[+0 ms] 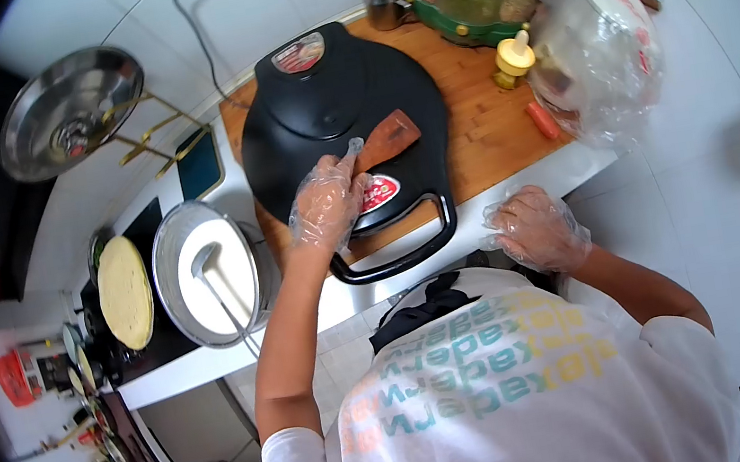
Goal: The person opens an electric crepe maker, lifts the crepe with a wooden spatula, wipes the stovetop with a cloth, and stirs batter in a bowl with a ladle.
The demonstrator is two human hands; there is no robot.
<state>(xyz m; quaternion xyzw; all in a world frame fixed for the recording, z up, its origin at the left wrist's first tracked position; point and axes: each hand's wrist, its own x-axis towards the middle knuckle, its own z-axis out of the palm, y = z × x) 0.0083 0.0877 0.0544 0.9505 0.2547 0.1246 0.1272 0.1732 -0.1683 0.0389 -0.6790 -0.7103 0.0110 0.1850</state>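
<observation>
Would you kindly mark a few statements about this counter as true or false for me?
1. The left hand holds a spatula. True.
2. The right hand grips the ladle. False: the ladle rests in the bucket.
3. Both hands wear clear gloves. True.
4. The pancake lies on the griddle. False: in the picture it lies left of the bucket.
5. The yellow bottle stands right of the griddle. True.
</observation>
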